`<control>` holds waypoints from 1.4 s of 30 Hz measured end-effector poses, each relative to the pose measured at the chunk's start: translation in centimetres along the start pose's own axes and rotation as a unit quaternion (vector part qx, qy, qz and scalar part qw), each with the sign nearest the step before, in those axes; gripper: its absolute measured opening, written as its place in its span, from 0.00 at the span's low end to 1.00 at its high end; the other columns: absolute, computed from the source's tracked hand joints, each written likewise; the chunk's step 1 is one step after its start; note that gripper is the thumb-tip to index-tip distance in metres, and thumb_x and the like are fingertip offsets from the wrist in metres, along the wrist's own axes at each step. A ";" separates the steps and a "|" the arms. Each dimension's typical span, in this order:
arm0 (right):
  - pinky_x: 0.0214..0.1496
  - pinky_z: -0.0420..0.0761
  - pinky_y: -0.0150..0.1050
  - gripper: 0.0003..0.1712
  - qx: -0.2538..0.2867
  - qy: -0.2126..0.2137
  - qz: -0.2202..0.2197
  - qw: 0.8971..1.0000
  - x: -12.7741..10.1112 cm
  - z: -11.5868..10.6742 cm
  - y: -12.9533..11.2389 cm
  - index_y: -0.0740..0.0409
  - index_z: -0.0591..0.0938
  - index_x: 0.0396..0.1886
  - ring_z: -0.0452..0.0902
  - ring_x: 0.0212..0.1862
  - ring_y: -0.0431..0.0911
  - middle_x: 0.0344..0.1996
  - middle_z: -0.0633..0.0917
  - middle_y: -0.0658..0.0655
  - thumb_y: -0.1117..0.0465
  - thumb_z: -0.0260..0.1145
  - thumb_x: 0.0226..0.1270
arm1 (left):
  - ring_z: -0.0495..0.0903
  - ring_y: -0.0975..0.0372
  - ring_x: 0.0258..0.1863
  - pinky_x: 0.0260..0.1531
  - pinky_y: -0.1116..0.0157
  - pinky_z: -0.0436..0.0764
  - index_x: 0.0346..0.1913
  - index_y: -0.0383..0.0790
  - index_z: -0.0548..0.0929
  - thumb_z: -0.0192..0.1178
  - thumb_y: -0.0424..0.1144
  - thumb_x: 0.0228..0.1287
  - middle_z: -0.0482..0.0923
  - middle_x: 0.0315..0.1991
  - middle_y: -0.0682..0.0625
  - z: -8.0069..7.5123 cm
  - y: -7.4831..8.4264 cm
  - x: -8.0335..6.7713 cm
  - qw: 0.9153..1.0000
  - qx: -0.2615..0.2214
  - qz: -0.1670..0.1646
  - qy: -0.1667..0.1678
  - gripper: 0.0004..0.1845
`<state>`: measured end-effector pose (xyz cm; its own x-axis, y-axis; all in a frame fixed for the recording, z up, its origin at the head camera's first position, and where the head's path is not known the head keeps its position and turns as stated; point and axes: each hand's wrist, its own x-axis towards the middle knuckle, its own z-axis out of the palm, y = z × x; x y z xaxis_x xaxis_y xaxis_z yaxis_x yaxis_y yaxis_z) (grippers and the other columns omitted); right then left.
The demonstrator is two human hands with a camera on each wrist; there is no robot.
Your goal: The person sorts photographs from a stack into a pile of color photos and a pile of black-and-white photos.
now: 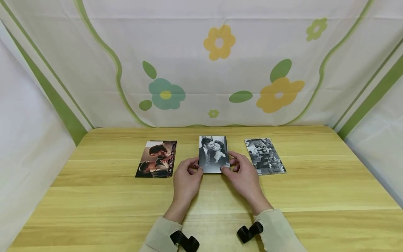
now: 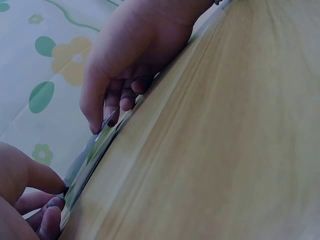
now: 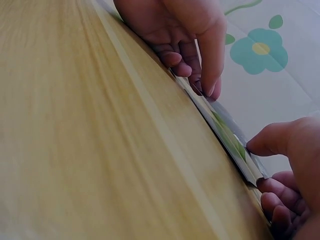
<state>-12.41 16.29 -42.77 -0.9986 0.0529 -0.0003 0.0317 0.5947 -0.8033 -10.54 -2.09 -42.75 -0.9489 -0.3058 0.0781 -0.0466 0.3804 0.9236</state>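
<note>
Three photo cards lie in a row on the wooden table [image 1: 110, 203]. The middle one is a black-and-white photo [image 1: 213, 151] of a couple. My left hand [image 1: 194, 168] pinches its lower left corner, thumb on top. My right hand [image 1: 231, 165] pinches the lower right corner. In the left wrist view, the left hand [image 2: 47, 197] has its thumb at the photo's edge [image 2: 100, 145], and the right hand [image 2: 112, 112] grips further along. The right wrist view shows the right hand [image 3: 262, 165] with thumb above and fingers beneath the photo [image 3: 225, 132], and the left hand [image 3: 200, 82] beyond.
A colour photo card [image 1: 156, 159] lies to the left and a black-and-white crowd photo [image 1: 264, 156] to the right, each a short gap from the middle one. A flowered cloth [image 1: 220, 70] hangs behind and along both sides of the table.
</note>
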 end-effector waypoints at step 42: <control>0.48 0.72 0.40 0.37 -0.019 0.000 -0.007 1.000 0.1 0.1 0.0 0.50 0.78 0.76 0.75 0.43 0.45 0.46 0.84 0.53 0.54 0.75 0.68 | 0.80 0.62 0.36 0.37 0.70 0.78 0.55 0.36 0.91 0.70 0.26 0.64 0.87 0.42 0.43 -0.3 -0.2 0.0 1.000 -0.005 0.001 -0.013 0.17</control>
<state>-12.52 16.22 -42.85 -0.9989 0.0449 0.0105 0.0199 0.6259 -0.7796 -10.46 -2.41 -42.81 -0.9570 -0.2816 0.0701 -0.0414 0.3716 0.9275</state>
